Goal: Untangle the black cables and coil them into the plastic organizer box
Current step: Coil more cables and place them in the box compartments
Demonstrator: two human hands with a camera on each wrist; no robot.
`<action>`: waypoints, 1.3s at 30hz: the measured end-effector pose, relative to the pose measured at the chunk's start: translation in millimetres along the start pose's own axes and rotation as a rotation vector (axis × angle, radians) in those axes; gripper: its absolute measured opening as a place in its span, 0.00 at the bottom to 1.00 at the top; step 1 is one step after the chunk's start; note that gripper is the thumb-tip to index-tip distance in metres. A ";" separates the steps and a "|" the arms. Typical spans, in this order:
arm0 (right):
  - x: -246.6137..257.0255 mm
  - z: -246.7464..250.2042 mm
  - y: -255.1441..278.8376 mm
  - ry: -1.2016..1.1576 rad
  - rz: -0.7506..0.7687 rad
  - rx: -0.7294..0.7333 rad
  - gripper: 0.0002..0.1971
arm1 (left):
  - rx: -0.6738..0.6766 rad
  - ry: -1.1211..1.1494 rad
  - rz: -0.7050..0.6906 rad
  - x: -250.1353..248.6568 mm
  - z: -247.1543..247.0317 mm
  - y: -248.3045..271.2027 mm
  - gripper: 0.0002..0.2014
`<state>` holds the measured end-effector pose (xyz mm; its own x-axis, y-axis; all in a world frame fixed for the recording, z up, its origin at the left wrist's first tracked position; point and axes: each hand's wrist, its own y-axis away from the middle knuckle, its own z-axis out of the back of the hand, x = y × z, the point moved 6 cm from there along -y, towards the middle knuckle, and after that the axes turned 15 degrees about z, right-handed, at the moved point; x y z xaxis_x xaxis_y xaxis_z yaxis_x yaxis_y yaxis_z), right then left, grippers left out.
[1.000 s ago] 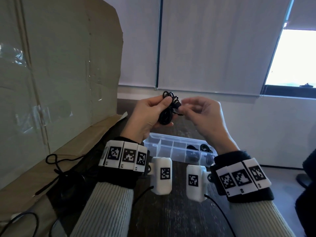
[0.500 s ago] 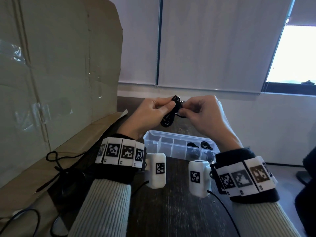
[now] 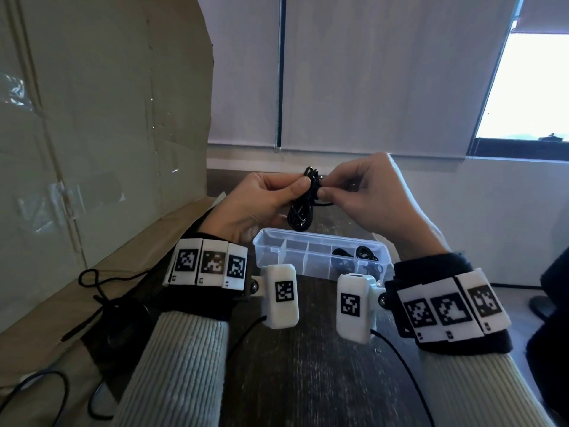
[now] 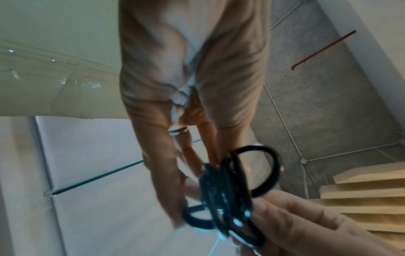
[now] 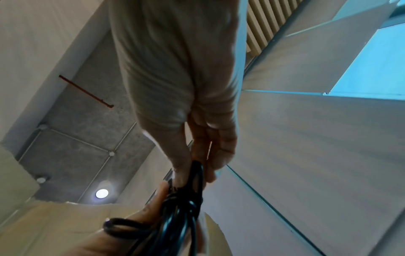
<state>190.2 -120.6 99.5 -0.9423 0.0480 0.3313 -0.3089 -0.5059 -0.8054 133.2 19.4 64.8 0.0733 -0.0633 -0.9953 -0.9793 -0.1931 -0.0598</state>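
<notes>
A coiled black cable (image 3: 303, 201) hangs in the air above the clear plastic organizer box (image 3: 277, 241). My left hand (image 3: 264, 198) pinches the coil near its top between thumb and fingers. My right hand (image 3: 354, 192) pinches the same cable (image 4: 228, 194) from the right side, its fingers curled round the strands. In the right wrist view the cable (image 5: 181, 207) runs down from my fingertips (image 5: 181, 171). Coiled black cables (image 3: 354, 257) lie in the box's right compartments; its left compartments look empty.
A large cardboard sheet (image 3: 101, 118) leans along the left. Loose tangled black cable (image 3: 95, 291) lies on its folded flap at lower left. The dark wooden table (image 3: 308, 380) runs toward a white wall and a window at right.
Both hands have drawn closer together on the coil. The right hand, which pinched only a loose end a second ago, now grips the top of the bundle. The camera has tilted slightly.
</notes>
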 end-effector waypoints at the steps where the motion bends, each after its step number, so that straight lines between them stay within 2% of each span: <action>1: -0.3 -0.2 -0.4 -0.021 -0.012 -0.026 0.03 | 0.002 0.024 -0.003 -0.2 -1.0 -0.1 0.06; 5: -7.5 -6.9 1.9 -0.115 -0.125 -0.149 0.07 | -0.046 0.040 -0.033 -0.4 1.3 -3.9 0.06; 8: -10.3 -10.3 4.5 -0.200 -0.161 -0.226 0.05 | -0.126 0.047 -0.050 -2.0 7.1 -7.9 0.05; 10: -7.8 -14.8 4.8 -0.279 -0.150 -0.169 0.05 | -0.167 0.102 -0.038 -0.4 12.4 -10.3 0.05; 12: -6.2 -19.7 5.1 -0.312 -0.119 -0.059 0.12 | -0.178 0.122 -0.020 2.5 15.6 -12.1 0.07; 14: -6.6 -18.8 6.4 -0.325 -0.109 -0.012 0.15 | -0.145 0.121 0.016 6.0 14.8 -11.7 0.10; 18: -10.5 -8.9 8.2 -0.391 -0.109 -0.024 0.13 | 0.003 0.110 0.076 6.4 8.8 -4.2 0.08; 21: -11.2 -3.9 6.9 -0.333 -0.116 -0.049 0.08 | 0.042 0.034 0.079 5.6 7.2 -0.1 0.08; 26: -16.2 -12.3 6.0 -0.276 -0.161 -0.103 0.06 | -0.024 0.107 0.034 3.6 5.9 -2.6 0.08; 29: -19.3 -22.5 9.2 -0.376 -0.277 -0.084 0.10 | -0.050 0.144 -0.010 2.0 6.9 -4.3 0.07; 31: -17.5 -28.2 13.2 -0.501 -0.308 0.006 0.09 | -0.056 0.120 -0.009 4.1 6.2 -5.3 0.07; 33: -16.9 -29.5 16.5 -0.528 -0.287 0.067 0.08 | -0.064 0.055 0.015 8.1 5.1 -7.7 0.06; 36: -25.2 -28.4 18.3 -0.446 -0.290 0.028 0.06 | -0.088 -0.041 0.027 13.0 3.2 -12.5 0.06; 39: -43.3 -31.2 23.2 -0.455 -0.407 -0.011 0.04 | -0.096 -0.069 0.052 21.0 3.9 -16.6 0.08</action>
<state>219.9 -107.5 51.1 -0.5993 -0.1389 0.7884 -0.6362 -0.5151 -0.5743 150.2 25.1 44.5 0.0064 -0.0084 -0.9999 -0.9588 -0.2841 -0.0038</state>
